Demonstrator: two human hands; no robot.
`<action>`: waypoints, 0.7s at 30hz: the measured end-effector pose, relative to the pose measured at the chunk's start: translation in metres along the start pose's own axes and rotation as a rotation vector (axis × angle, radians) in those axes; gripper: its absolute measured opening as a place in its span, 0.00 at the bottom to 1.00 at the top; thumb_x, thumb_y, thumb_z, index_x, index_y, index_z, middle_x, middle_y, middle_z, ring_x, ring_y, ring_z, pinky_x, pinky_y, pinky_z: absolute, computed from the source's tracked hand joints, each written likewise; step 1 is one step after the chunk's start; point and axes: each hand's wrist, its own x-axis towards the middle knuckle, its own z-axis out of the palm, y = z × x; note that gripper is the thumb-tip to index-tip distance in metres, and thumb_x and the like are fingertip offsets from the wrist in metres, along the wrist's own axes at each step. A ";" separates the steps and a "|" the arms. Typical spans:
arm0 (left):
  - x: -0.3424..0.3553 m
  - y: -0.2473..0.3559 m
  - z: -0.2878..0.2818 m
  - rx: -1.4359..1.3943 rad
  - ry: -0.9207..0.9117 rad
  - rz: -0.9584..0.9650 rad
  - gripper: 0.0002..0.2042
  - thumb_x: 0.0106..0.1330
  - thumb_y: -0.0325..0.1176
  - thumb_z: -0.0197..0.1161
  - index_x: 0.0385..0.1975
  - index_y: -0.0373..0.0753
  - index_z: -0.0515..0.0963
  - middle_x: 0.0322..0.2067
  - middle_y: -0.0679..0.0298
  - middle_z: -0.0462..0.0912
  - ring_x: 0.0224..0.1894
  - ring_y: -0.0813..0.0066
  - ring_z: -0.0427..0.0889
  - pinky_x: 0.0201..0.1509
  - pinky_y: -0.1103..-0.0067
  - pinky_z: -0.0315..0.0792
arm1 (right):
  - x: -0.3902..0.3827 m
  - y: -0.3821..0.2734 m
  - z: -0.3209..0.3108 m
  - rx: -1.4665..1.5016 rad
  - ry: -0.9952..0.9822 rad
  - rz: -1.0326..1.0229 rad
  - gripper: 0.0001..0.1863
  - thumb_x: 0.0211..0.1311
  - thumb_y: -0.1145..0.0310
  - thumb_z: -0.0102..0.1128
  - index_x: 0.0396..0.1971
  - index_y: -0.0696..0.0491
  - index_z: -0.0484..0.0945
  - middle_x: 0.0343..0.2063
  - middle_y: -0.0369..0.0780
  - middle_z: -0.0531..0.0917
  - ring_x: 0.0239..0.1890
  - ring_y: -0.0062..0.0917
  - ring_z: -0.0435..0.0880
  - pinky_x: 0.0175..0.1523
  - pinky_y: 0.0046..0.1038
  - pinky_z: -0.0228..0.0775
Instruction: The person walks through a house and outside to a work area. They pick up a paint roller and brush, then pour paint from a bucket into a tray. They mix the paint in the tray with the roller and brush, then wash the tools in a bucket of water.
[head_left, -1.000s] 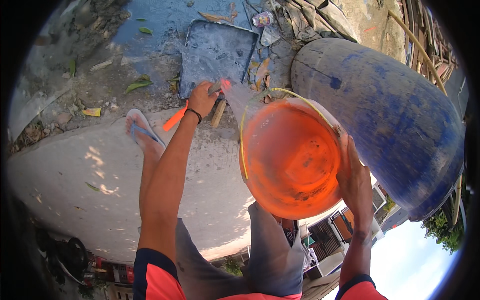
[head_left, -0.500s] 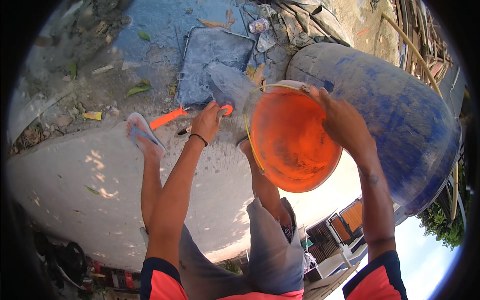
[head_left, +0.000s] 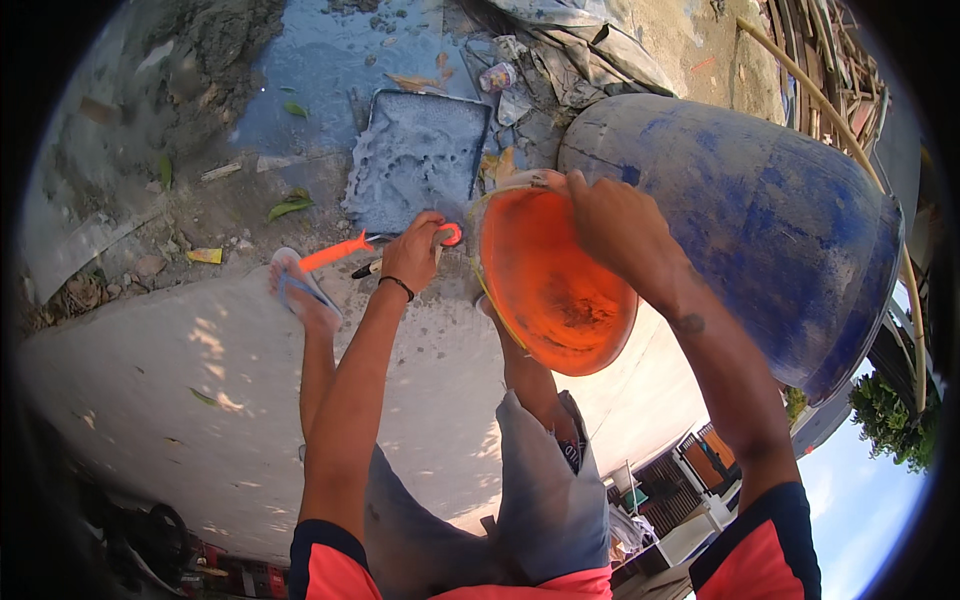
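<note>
My left hand [head_left: 412, 252] is closed round a small grey tool with an orange round end [head_left: 448, 234], just below a square tray [head_left: 412, 160] holding pale grey-blue, lumpy wet material. My right hand [head_left: 608, 222] grips the upper rim of an orange bucket [head_left: 545, 305], tilted toward the tray, with a yellow handle and a stained inside. An orange roller handle [head_left: 335, 250] and a black-handled tool [head_left: 368, 266] lie below the tray. A large scuffed blue barrel [head_left: 735, 240] lies on its side to the right.
My sandalled foot [head_left: 298, 283] stands on a concrete ledge [head_left: 190, 400]. A blue patch [head_left: 290, 70], grey rubble [head_left: 190, 60], fallen leaves, a small cup [head_left: 497, 77] and crumpled sheeting [head_left: 590, 45] are on the ground. A bamboo pole [head_left: 800, 80] runs behind the barrel.
The bucket has tipped and moved left, and my right hand has risen to its upper rim. The spray of liquid toward the tray is fainter. My left hand sits lower in view.
</note>
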 end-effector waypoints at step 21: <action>-0.052 0.141 -0.207 -1.182 0.570 -0.389 0.08 0.61 0.24 0.64 0.39 0.32 0.76 0.31 0.60 0.82 0.27 0.75 0.78 0.31 0.77 0.73 | -0.549 0.140 -0.134 1.534 1.186 0.615 0.24 0.53 0.72 0.50 0.51 0.65 0.70 0.43 0.41 0.80 0.42 0.24 0.82 0.47 0.25 0.75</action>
